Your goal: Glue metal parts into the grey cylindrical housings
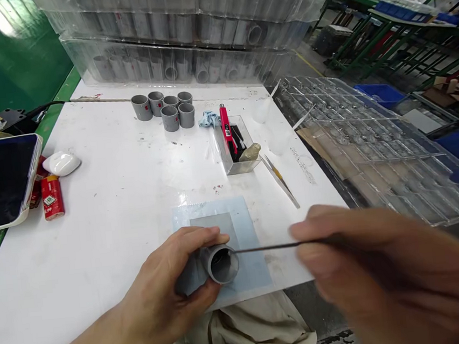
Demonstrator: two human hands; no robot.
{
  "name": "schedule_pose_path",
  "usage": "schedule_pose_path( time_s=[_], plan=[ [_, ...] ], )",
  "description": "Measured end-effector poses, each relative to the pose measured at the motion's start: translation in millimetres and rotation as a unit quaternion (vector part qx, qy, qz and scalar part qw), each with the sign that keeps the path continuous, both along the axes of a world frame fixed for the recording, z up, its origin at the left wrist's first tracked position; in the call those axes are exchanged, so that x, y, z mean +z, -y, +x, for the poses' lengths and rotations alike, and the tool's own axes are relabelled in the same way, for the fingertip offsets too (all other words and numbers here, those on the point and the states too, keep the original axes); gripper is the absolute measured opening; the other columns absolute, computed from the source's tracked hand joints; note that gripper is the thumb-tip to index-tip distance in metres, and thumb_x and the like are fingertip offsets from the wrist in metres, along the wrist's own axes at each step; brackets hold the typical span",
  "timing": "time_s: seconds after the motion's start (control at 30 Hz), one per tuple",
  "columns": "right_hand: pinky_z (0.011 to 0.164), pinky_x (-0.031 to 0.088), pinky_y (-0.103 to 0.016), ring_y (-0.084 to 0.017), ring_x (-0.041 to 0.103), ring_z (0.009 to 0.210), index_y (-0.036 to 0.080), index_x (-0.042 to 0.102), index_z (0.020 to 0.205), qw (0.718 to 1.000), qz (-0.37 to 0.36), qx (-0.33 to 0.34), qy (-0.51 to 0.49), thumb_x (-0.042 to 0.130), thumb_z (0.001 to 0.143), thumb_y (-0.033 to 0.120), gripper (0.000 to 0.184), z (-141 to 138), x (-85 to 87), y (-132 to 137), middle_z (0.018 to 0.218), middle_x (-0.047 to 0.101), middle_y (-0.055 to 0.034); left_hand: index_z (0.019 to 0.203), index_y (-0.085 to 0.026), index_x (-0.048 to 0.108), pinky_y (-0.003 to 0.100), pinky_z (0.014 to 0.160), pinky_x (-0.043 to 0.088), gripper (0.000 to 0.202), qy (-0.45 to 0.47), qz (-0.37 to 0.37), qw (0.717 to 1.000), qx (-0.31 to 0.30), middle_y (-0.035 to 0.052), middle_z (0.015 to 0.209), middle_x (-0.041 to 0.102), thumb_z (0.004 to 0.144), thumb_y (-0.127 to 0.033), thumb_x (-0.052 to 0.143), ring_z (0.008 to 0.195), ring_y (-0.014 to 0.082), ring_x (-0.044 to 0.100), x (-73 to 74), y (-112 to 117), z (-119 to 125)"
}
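Note:
My left hand (170, 280) is wrapped round a grey cylindrical cup (210, 257), its round opening tilted toward me. Between the thumb and fingers of my right hand (368, 267) is a thin dark rod (267, 248). The rod's tip reaches the rim of the cup; whether it touches the inner wall I cannot tell. Right-hand edges are smeared by motion. Beneath the cup lies a light blue cloth (254, 240) with a grey square sheet (214, 222) on it.
Several grey cups (170, 118) stand farther back on the white table (109, 232). A clear box (241, 166) holds a red cutter (226, 129). Tweezers (281, 180) lie beside it. Clear trays of cups (142, 67) are stacked behind; a phone (5, 180) rests left, an empty-celled tray (373, 142) right.

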State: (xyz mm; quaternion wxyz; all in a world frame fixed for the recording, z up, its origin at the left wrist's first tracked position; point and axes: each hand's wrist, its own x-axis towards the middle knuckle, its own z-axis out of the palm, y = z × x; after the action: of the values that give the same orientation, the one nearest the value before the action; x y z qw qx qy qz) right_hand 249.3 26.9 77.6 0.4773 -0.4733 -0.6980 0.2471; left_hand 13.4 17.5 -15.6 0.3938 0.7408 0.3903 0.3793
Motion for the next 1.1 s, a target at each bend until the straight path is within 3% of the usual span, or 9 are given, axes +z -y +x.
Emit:
schedule_pose_path(
  time_s=[0.13, 0.23, 0.63, 0.73, 0.87, 0.93, 1.03, 1.1],
  plan=[
    [0.053, 0.057, -0.029, -0.020, 0.065, 0.059, 0.026, 0.080, 0.106, 0.996, -0.041, 0.067, -0.040, 0.073, 0.094, 0.006, 0.025, -11.3, -24.8, -2.7, 0.086, 0.073, 0.0032, 0.152, -0.035, 0.041, 0.020, 0.108, 0.051, 0.073, 0.010, -0.003, 1.000, -0.006, -0.0015, 0.136, 0.068, 0.092, -0.001, 0.065, 0.124, 0.0121, 0.065, -0.3, 0.6, 0.4],
    [0.058, 0.056, -0.027, -0.017, 0.063, 0.058, 0.022, 0.079, 0.106, 0.990, -0.071, 0.102, -0.062, 0.072, 0.095, 0.006, 0.021, -14.4, -33.5, -7.5, 0.081, 0.070, 0.0056, 0.152, -0.036, 0.042, 0.019, 0.110, 0.049, 0.072, 0.005, 0.007, 1.000, -0.002, -0.0021, 0.135, 0.068, 0.092, -0.002, 0.065, 0.125, 0.0107, 0.064, 0.9, 0.4, 0.9],
    [0.057, 0.054, -0.031, -0.018, 0.062, 0.057, 0.021, 0.076, 0.100, 0.995, -0.021, 0.099, 0.002, 0.070, 0.095, 0.004, 0.019, -14.8, -24.3, -13.6, 0.077, 0.067, 0.0051, 0.155, -0.040, 0.039, 0.033, 0.105, 0.060, 0.074, -0.012, 0.006, 1.000, 0.011, 0.0019, 0.136, 0.071, 0.093, -0.009, 0.066, 0.122, 0.0198, 0.069, -1.3, 0.0, 0.2],
    [0.055, 0.055, -0.033, -0.020, 0.064, 0.056, 0.024, 0.077, 0.103, 0.997, -0.023, 0.079, -0.008, 0.072, 0.095, 0.006, 0.021, -13.1, -21.7, -8.1, 0.085, 0.072, 0.0033, 0.155, -0.040, 0.040, 0.034, 0.106, 0.060, 0.074, -0.007, 0.009, 1.000, 0.011, 0.0008, 0.136, 0.072, 0.093, -0.010, 0.067, 0.122, 0.0198, 0.069, -0.3, 0.8, -0.4],
    [0.052, 0.056, -0.034, -0.021, 0.063, 0.055, 0.029, 0.080, 0.103, 0.999, -0.018, 0.044, -0.008, 0.075, 0.094, 0.010, 0.022, -6.8, -10.9, -0.5, 0.088, 0.073, 0.0028, 0.154, -0.037, 0.040, 0.026, 0.112, 0.054, 0.073, 0.002, 0.004, 1.000, 0.003, -0.0009, 0.138, 0.071, 0.094, -0.007, 0.067, 0.126, 0.0147, 0.067, 0.2, 0.7, -0.1],
    [0.051, 0.054, -0.035, -0.024, 0.063, 0.057, 0.031, 0.082, 0.100, 1.000, -0.009, -0.011, -0.021, 0.079, 0.092, 0.015, 0.019, -2.7, -6.8, -5.6, 0.085, 0.072, 0.0026, 0.153, -0.035, 0.041, 0.023, 0.115, 0.050, 0.071, 0.003, 0.004, 1.000, 0.004, -0.0010, 0.139, 0.070, 0.093, -0.006, 0.067, 0.127, 0.0124, 0.066, -0.1, 0.3, 0.4],
    [0.046, 0.043, -0.036, -0.024, 0.055, 0.052, 0.029, 0.082, 0.091, 0.983, 0.092, -0.138, -0.076, 0.080, 0.087, 0.021, 0.009, 5.3, -9.4, -34.5, 0.074, 0.066, 0.0011, 0.152, -0.033, 0.042, 0.023, 0.115, 0.050, 0.070, -0.004, 0.009, 1.000, 0.007, -0.0007, 0.138, 0.071, 0.093, -0.004, 0.066, 0.127, 0.0121, 0.066, -0.8, 0.0, 0.7],
    [0.043, 0.032, -0.034, -0.020, 0.042, 0.043, 0.025, 0.080, 0.083, 0.958, 0.208, -0.163, -0.109, 0.077, 0.084, 0.024, 0.004, 12.5, -15.3, -64.1, 0.063, 0.056, 0.0030, 0.152, -0.034, 0.042, 0.025, 0.113, 0.053, 0.071, -0.007, 0.011, 1.000, 0.005, 0.0001, 0.138, 0.071, 0.092, -0.004, 0.065, 0.127, 0.0139, 0.067, -1.3, 0.5, 0.3]
  ],
)
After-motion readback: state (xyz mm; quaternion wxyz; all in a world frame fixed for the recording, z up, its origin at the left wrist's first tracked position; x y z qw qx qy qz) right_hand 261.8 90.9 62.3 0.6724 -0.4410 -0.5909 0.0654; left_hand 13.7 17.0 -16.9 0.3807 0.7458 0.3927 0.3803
